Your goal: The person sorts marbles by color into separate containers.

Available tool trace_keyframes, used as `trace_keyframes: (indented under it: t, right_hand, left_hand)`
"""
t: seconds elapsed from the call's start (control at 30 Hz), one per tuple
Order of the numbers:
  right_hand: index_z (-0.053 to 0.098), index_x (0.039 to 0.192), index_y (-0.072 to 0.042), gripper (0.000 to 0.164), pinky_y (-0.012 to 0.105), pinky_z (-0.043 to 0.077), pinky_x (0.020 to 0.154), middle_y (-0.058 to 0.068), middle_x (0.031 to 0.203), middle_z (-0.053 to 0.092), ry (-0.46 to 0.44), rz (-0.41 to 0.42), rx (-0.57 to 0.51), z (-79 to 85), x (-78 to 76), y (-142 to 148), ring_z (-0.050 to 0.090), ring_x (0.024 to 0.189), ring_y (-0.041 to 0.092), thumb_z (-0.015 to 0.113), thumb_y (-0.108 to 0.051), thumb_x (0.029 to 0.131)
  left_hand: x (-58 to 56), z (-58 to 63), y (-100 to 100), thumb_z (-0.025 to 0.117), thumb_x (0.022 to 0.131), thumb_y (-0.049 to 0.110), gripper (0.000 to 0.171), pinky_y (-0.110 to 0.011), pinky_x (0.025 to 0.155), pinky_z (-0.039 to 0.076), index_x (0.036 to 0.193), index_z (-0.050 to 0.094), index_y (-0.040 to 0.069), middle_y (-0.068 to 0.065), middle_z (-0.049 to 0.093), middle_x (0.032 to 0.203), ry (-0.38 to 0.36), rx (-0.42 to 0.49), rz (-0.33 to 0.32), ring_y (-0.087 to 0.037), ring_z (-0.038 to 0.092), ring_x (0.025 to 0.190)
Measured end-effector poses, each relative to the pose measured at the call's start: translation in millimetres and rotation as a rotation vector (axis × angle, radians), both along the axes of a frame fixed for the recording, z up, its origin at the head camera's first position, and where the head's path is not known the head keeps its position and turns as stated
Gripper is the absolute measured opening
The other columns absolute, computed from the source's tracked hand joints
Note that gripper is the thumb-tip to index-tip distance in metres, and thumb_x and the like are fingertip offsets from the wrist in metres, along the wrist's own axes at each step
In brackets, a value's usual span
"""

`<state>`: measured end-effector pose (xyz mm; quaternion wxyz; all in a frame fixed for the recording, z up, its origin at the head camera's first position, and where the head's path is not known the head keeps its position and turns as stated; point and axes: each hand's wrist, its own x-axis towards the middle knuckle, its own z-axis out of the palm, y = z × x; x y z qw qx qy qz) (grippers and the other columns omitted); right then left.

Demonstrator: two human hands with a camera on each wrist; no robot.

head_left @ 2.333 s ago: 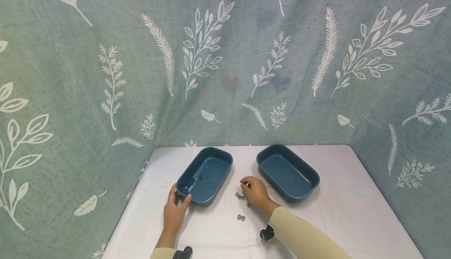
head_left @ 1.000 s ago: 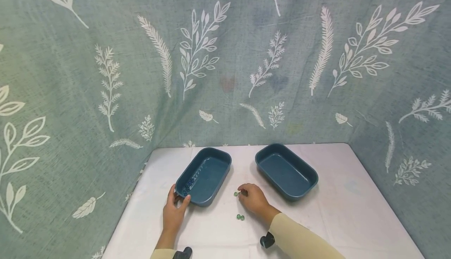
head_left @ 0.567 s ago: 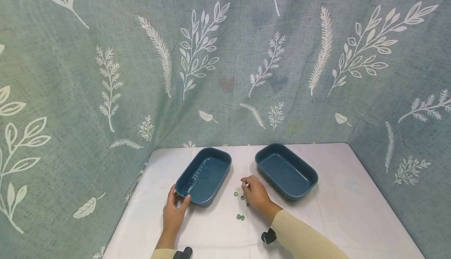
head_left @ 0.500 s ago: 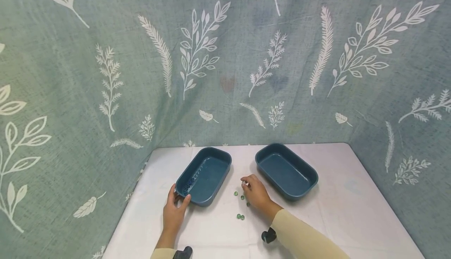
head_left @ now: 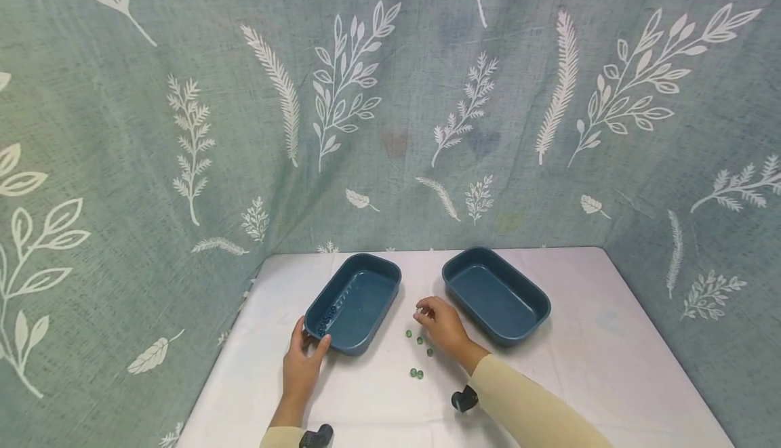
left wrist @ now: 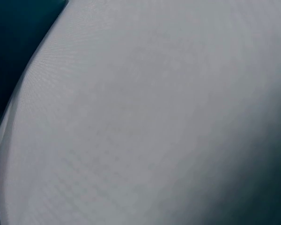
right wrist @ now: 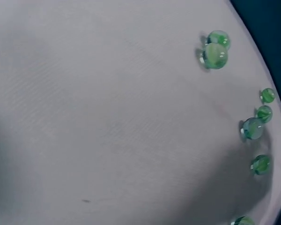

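Observation:
My left hand (head_left: 300,367) grips the near left corner of a dark blue tray (head_left: 377,309), its thumb at the front wall and fingers along the left side. Several small dark blue marbles (head_left: 328,316) lie along the inner left side of that tray. Above the table, right of the tray, my right hand (head_left: 443,322) has thumb and fingertips drawn together on what appears to be a small glassy marble (head_left: 419,310), mostly covered by the fingers. Several green marbles (head_left: 419,341) rest on the cloth below this hand. The right wrist view shows green swirled marbles (right wrist: 214,56) too.
A second dark blue tray (head_left: 497,299) stands behind and right of my right hand, with no marbles seen inside. White cloth (head_left: 372,414) covers the table. Patterned green fabric (head_left: 390,197) hangs behind and on both sides.
My right hand dipped over the green marbles, then rose and shifted slightly back and left. One fewer green marble lies in the loose group. The left hand and both trays stay put.

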<state>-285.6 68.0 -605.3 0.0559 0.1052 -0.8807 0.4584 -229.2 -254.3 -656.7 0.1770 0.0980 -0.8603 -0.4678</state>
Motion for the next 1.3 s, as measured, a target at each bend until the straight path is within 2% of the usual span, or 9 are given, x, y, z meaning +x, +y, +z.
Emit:
trace_keyframes:
  t: [0.2, 0.4, 0.53, 0.73, 0.93, 1.1, 1.3]
  right_hand:
    - [0.068, 0.106, -0.013, 0.019, 0.028, 0.048, 0.07, -0.008, 0.087, 0.056, 0.012, -0.014, -0.017, 6.6, -2.5, -2, 0.053, 0.079, 0.011, 0.073, -0.019, 0.089]
    - [0.069, 0.106, -0.014, 0.018, 0.028, 0.049, 0.07, -0.009, 0.089, 0.057, 0.016, -0.012, -0.052, 14.8, -4.1, -7, 0.053, 0.081, 0.012, 0.073, -0.021, 0.089]
    - [0.07, 0.105, -0.012, 0.019, 0.029, 0.049, 0.071, -0.009, 0.089, 0.059, 0.041, -0.007, -0.073, 22.0, -4.6, -11, 0.053, 0.081, 0.012, 0.074, -0.02, 0.088]
    - [0.07, 0.105, -0.008, 0.021, 0.028, 0.049, 0.068, -0.008, 0.089, 0.06, 0.07, 0.018, -0.072, 28.5, -9.2, -17, 0.055, 0.079, 0.011, 0.075, -0.018, 0.087]
    - [0.07, 0.108, -0.009, 0.021, 0.026, 0.05, 0.066, -0.008, 0.09, 0.06, 0.065, 0.056, -0.061, 34.0, -14.6, -26, 0.055, 0.078, 0.01, 0.074, -0.018, 0.088]
    - [0.069, 0.107, -0.012, 0.019, 0.027, 0.05, 0.066, -0.007, 0.092, 0.06, 0.073, 0.072, -0.06, 39.8, -19.5, -32, 0.055, 0.079, 0.011, 0.072, -0.018, 0.09]
    - [0.069, 0.109, -0.01, 0.022, 0.027, 0.05, 0.066, -0.008, 0.093, 0.06, 0.05, 0.055, -0.068, 36.6, -26.6, -39, 0.056, 0.08, 0.01, 0.072, -0.021, 0.09]
  left_hand:
    - [-0.7, -0.4, 0, 0.07, 0.089, 0.043, 0.082, -0.058, 0.109, 0.026, 0.155, 0.025, 0.024, -0.017, 0.051, 0.14, -0.005, 0.0, 0.004, -0.035, 0.048, 0.128]
    - [-0.5, -0.2, 1, 0.069, 0.088, 0.047, 0.082, -0.058, 0.109, 0.027, 0.155, 0.025, 0.028, -0.016, 0.051, 0.141, 0.003, 0.0, -0.001, -0.034, 0.048, 0.128]
    - [-0.3, -0.1, 1, 0.069, 0.088, 0.05, 0.083, -0.057, 0.11, 0.026, 0.155, 0.025, 0.028, -0.015, 0.051, 0.141, 0.002, 0.003, -0.001, -0.033, 0.047, 0.129]
    - [-1.4, -0.2, 1, 0.069, 0.089, 0.046, 0.082, -0.054, 0.11, 0.028, 0.155, 0.024, 0.026, -0.017, 0.05, 0.142, -0.011, 0.005, 0.004, -0.033, 0.049, 0.127]
    - [-1.3, 1.0, 0, 0.069, 0.09, 0.044, 0.082, -0.054, 0.111, 0.026, 0.155, 0.022, 0.027, -0.017, 0.048, 0.143, -0.019, 0.008, 0.003, -0.033, 0.048, 0.128]
    - [-1.4, 1.0, 1, 0.067, 0.09, 0.049, 0.083, -0.055, 0.111, 0.024, 0.156, 0.021, 0.029, -0.017, 0.048, 0.144, -0.041, 0.012, 0.007, -0.033, 0.046, 0.13]
    - [-1.2, 0.6, 1, 0.065, 0.088, 0.055, 0.085, -0.055, 0.111, 0.024, 0.156, 0.022, 0.028, -0.016, 0.048, 0.143, -0.049, 0.008, 0.01, -0.032, 0.045, 0.13]
